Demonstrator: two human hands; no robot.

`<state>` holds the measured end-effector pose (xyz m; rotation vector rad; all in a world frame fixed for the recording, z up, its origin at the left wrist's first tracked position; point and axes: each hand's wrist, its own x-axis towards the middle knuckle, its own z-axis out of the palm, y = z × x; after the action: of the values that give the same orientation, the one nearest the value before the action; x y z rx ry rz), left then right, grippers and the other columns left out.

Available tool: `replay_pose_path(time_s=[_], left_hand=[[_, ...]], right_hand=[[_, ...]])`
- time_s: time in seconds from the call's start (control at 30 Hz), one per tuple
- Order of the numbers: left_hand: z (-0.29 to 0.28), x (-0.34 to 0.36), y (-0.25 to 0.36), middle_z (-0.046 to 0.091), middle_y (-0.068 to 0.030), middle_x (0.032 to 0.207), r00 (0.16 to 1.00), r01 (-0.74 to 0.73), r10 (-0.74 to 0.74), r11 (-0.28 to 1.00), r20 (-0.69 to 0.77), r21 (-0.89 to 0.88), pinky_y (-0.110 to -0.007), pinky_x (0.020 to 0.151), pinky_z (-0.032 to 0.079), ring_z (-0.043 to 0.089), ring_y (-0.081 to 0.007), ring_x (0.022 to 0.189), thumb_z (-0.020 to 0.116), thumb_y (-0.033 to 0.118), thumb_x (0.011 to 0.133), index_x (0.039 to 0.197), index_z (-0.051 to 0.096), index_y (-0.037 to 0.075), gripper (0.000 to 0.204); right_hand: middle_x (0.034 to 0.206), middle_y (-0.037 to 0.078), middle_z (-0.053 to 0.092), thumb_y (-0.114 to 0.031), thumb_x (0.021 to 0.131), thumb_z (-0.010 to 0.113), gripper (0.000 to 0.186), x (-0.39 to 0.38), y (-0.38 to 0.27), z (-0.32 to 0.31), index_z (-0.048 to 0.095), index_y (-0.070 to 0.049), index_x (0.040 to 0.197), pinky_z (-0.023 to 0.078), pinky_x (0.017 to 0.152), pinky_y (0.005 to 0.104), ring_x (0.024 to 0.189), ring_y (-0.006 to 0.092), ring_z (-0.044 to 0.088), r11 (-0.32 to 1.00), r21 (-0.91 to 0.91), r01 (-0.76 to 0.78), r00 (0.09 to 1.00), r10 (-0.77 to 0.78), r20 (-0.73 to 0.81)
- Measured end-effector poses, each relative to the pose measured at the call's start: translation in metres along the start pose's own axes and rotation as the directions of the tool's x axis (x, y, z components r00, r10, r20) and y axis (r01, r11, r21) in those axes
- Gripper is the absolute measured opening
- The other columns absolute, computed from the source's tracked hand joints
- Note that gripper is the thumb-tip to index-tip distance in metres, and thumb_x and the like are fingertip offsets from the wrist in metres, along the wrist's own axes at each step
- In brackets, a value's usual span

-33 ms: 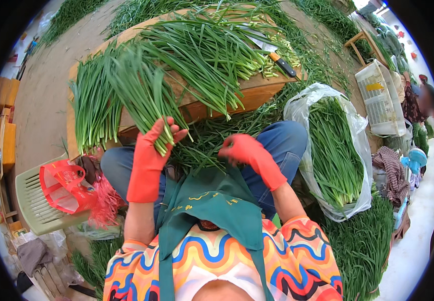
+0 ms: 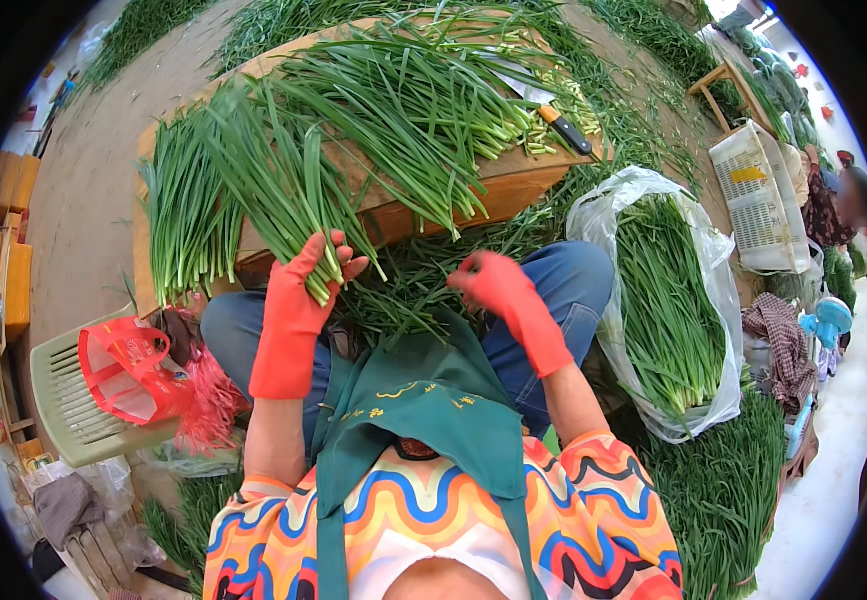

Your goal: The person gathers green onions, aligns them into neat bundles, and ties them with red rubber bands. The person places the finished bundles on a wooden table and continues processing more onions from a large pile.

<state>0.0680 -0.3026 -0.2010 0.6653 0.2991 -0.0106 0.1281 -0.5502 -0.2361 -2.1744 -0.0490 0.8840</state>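
Observation:
Long green leafy stalks with pale stems are gripped in my red-gloved left hand (image 2: 308, 280), over the near-left edge of a wooden board (image 2: 503, 190). More loose bundles of these greens (image 2: 393, 110) lie across the board. My gloved right hand (image 2: 488, 285) is above my lap to the right, fingers loosely bent and apart, with nothing visible in them. A knife with a dark handle (image 2: 568, 130) rests at the board's right end among short cut stem pieces.
A plastic bag of greens (image 2: 673, 310) stands right of my knee, near a white crate (image 2: 753, 200). A pale green stool with a red bag (image 2: 133, 370) is at left. Another person (image 2: 828, 205) is at far right. Greens cover parts of the floor.
My right hand has shifted slightly up and to the right. My left hand and its greens have moved very little.

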Motion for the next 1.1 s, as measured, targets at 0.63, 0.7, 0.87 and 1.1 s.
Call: replay_pose_path(time_s=[0.63,0.7,0.87,1.1], left_hand=[[-0.029,-0.001,-0.002,0.043,0.0047,0.06,0.95,0.211,-0.206,0.978,-0.234,-0.004,-0.032,0.06,0.047,0.049,-0.0118,0.056,0.058,0.015,0.081,0.091,0.052,0.011,0.012],[-0.034,-0.007,-0.011,0.057,-0.0031,0.074,0.958,0.189,-0.159,0.976,-0.238,0.109,-0.036,0.066,0.051,0.059,-0.019,0.072,0.06,0.014,0.079,0.096,0.052,0.008,0.019],[-0.009,-0.022,-0.036,0.06,-0.0143,0.092,0.943,0.25,-0.172,0.931,-0.285,0.266,-0.038,0.069,0.051,0.06,-0.0263,0.083,0.061,0.011,0.077,0.104,0.05,0.001,0.03],[-0.015,-0.016,-0.06,0.062,-0.0137,0.085,0.947,0.248,-0.157,0.912,-0.282,0.326,-0.032,0.065,0.049,0.061,-0.0234,0.076,0.062,0.005,0.074,0.101,0.054,-0.003,0.029]], right_hand=[[0.054,0.001,0.053,-0.02,0.079,0.057,0.016,-0.003,-0.016,-0.002,0.055,-0.004,0.076,0.035,0.036,0.0189,0.04,0.008,0.047,0.791,0.61,0.048,0.996,-0.083,0.03],[0.054,0.002,0.054,-0.019,0.079,0.057,0.015,-0.018,-0.027,0.002,0.056,-0.005,0.076,0.036,0.037,0.0192,0.041,0.008,0.049,0.781,0.62,0.072,0.995,-0.097,0.007],[0.06,0.006,0.057,-0.017,0.076,0.06,0.017,-0.025,-0.036,0.042,0.053,-0.002,0.077,0.043,0.043,0.0227,0.049,0.0107,0.055,0.829,0.559,0.027,0.992,-0.091,0.087],[0.061,0.005,0.058,-0.018,0.076,0.06,0.017,-0.035,-0.045,0.047,0.057,-0.002,0.079,0.042,0.046,0.0216,0.052,0.0106,0.056,0.867,0.495,0.056,0.971,-0.163,0.177]])
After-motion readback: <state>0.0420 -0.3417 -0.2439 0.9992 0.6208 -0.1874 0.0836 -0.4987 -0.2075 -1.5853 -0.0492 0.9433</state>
